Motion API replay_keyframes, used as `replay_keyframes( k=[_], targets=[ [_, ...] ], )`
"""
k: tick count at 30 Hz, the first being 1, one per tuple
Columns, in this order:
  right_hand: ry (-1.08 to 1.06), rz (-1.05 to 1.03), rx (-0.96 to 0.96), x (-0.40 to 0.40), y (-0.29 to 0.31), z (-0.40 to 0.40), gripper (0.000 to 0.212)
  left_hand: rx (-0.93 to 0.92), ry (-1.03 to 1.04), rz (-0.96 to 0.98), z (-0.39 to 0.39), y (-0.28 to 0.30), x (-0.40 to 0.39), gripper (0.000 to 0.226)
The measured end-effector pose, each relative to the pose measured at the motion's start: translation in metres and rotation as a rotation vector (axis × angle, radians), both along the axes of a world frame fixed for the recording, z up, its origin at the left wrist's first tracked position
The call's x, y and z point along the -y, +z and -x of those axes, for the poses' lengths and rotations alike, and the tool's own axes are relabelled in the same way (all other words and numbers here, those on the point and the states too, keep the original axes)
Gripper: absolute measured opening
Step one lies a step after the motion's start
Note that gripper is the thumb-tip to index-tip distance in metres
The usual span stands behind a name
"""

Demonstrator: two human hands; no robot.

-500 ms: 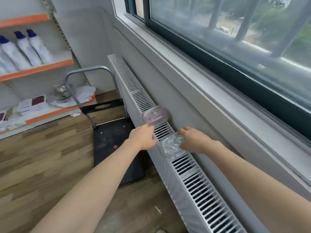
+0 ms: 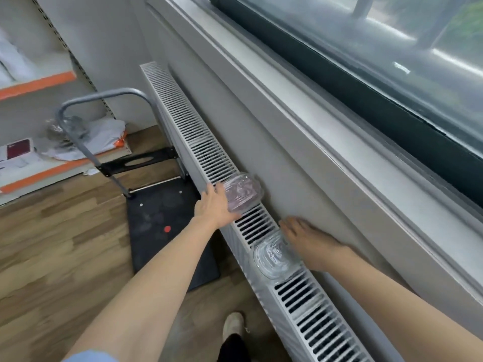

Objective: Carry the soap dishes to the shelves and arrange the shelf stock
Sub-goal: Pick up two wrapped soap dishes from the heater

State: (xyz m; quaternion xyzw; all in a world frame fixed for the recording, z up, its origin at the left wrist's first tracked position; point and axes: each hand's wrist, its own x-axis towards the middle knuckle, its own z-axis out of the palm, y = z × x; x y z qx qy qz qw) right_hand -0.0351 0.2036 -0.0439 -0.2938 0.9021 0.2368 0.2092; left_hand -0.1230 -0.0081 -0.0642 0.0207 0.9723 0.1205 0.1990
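Observation:
Two wrapped soap dishes sit on top of the white radiator (image 2: 209, 155) under the window. The farther one is a pink-tinted soap dish (image 2: 244, 190); my left hand (image 2: 213, 206) grips its near edge, thumb on top and fingers under it. The nearer one is a clear soap dish (image 2: 273, 257). My right hand (image 2: 307, 240) lies on the wall side of it with fingers stretched straight, its thumb side touching the dish's rim. The orange-edged shelves (image 2: 36, 84) stand at the far left.
A black platform trolley (image 2: 162, 218) with a grey handle (image 2: 104, 96) stands on the wood floor between me and the shelves. White packets (image 2: 102, 138) and a red-and-white box (image 2: 18, 150) lie on the lowest shelf. My shoe (image 2: 232, 325) is close to the radiator.
My left hand has reached forward and taken hold of the pink dish. My right hand's fingers have straightened beside the clear dish. The view has dipped closer to the radiator.

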Motion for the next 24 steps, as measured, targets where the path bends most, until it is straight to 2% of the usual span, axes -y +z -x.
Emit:
replay_keyframes(
  k=[2, 5, 6, 8, 9, 10, 12, 16, 18, 21, 24],
  targets=[
    [0.052, 0.005, 0.009, -0.004, -0.015, 0.002, 0.065, 0.052, 0.043, -0.026, 0.008, -0.011, -0.002, 0.116],
    [-0.119, 0.084, 0.08, -0.002, -0.024, 0.008, 0.08, 0.068, 0.088, -0.055, 0.017, -0.023, -0.005, 0.126],
    [-0.177, 0.093, 0.165, 0.001, -0.025, 0.01, 0.086, 0.072, 0.094, -0.07, 0.019, -0.024, -0.005, 0.127],
    [-0.236, 0.174, 0.184, 0.0, -0.033, 0.013, 0.083, 0.075, 0.091, -0.093, 0.023, -0.027, -0.005, 0.128],
    [-0.166, 0.174, 0.12, -0.001, -0.036, 0.01, 0.077, 0.076, 0.081, -0.089, 0.024, -0.027, -0.005, 0.129],
    [-0.161, 0.166, 0.135, -0.001, -0.036, 0.009, 0.072, 0.074, 0.064, -0.068, 0.025, -0.029, -0.004, 0.13],
    [-0.165, 0.193, 0.125, 0.0, -0.032, 0.009, 0.074, 0.036, 0.018, 0.022, 0.024, -0.031, -0.003, 0.127],
    [-0.162, 0.161, 0.15, 0.003, -0.028, 0.012, 0.094, -0.098, -0.04, 0.151, 0.014, -0.03, 0.002, 0.098],
    [-0.182, 0.17, 0.143, 0.004, -0.031, 0.009, 0.093, -0.102, -0.057, 0.118, 0.008, -0.032, 0.006, 0.097],
    [-0.297, 0.253, 0.181, 0.008, -0.038, 0.001, 0.091, -0.05, 0.007, -0.029, -0.007, -0.032, 0.016, 0.1],
    [-0.435, 0.329, 0.238, 0.014, -0.035, -0.009, 0.095, -0.069, 0.042, -0.044, -0.029, -0.027, 0.028, 0.096]
  ],
)
